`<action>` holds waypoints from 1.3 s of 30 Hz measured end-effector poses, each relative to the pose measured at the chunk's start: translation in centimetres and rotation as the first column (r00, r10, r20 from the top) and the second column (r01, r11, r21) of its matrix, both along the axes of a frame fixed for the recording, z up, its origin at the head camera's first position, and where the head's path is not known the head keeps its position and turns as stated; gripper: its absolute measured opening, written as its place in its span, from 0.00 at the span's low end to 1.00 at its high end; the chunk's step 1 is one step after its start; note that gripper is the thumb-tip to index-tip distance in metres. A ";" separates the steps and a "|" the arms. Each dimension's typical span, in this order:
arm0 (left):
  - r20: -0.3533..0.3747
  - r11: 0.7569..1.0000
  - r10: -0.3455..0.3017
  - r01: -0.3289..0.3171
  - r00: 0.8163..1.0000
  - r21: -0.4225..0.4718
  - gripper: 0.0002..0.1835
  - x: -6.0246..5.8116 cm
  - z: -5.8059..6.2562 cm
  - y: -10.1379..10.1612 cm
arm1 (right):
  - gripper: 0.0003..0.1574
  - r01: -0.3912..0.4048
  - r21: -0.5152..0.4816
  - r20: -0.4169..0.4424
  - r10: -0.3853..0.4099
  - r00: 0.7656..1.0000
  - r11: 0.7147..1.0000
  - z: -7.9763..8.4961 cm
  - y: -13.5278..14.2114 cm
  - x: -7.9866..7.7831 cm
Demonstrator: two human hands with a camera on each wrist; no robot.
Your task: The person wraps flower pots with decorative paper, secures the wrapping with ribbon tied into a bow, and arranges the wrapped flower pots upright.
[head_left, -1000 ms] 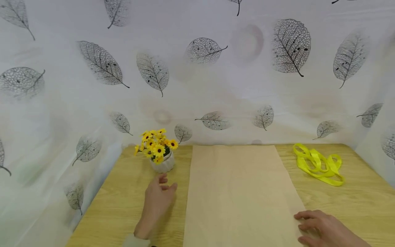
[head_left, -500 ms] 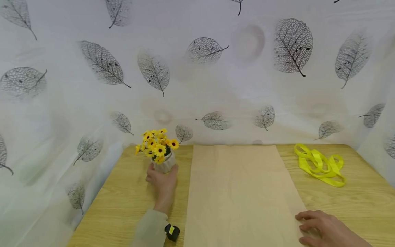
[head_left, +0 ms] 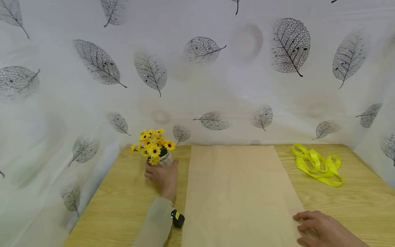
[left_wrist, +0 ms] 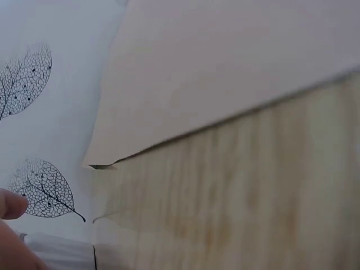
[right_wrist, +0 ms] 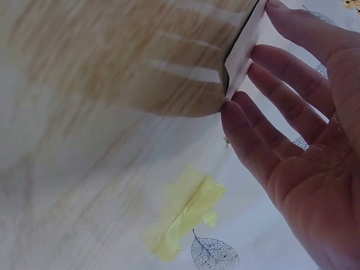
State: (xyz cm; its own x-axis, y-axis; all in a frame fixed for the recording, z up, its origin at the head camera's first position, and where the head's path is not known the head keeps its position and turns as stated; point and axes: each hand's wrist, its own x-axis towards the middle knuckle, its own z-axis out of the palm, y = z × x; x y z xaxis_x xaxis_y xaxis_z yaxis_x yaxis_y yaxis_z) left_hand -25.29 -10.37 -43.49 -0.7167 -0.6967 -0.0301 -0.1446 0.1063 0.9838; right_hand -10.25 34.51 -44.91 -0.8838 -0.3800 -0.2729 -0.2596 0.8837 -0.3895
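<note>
A small white ribbed pot holds a bunch of yellow artificial flowers at the back left of the table. My left hand grips this pot from the near side, thumb on its right and fingers round its left. In the left wrist view, the white pot and part of the left hand show at the lower left corner. My right hand rests its fingertips along the right edge of a beige paper sheet. In the right wrist view, the fingers are spread and lightly bent at that edge.
A loosely looped yellow ribbon lies at the back right of the wooden table. Behind the table hangs a white curtain printed with leaves. A black wrist camera sits on the left sleeve beside the sheet.
My left hand has moved forward from in front of the flower pot and taken hold of it. The pot has barely shifted. My right hand stays at the paper's edge.
</note>
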 end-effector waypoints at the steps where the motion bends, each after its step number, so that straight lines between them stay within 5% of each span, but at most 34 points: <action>1: -0.002 1.000 0.009 -0.009 1.000 -0.006 0.66 -0.3 -0.1 -0.1 | 0.18 -0.004 -0.007 -0.004 0.004 1.000 1.000 0.0 0.0 0.0; 10: 0.024 0.997 0.036 -0.034 0.999 -0.068 0.64 -1.7 -0.7 -1.8 | 0.18 0.008 0.000 -0.012 -0.008 1.000 1.000 0.1 0.0 0.1; 26: 0.160 0.976 -0.122 0.148 0.980 -0.161 0.63 -2.3 0.0 -4.0 | 0.13 -0.020 -0.008 -0.034 0.020 0.999 1.000 0.6 -0.4 0.3; 34: 0.055 0.978 -0.175 0.180 0.983 -0.106 0.52 -2.2 -0.2 -4.6 | 0.14 -0.021 -0.003 -0.049 0.020 0.999 1.000 0.5 -0.3 0.4; 39: 0.088 0.953 -0.239 0.251 0.967 -0.171 0.50 -2.0 -0.1 -5.1 | 0.16 -0.003 -0.015 -0.034 0.003 0.999 1.000 0.3 -0.1 0.4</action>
State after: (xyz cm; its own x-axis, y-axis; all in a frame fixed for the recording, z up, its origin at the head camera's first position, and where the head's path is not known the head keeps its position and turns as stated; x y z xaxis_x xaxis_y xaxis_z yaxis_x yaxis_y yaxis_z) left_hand -27.24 -15.46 -43.55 -0.8666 -0.4983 0.0267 -0.1554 0.3203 0.9345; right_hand -9.85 34.40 -44.64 -0.8913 -0.3862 -0.2374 -0.2752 0.8771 -0.3936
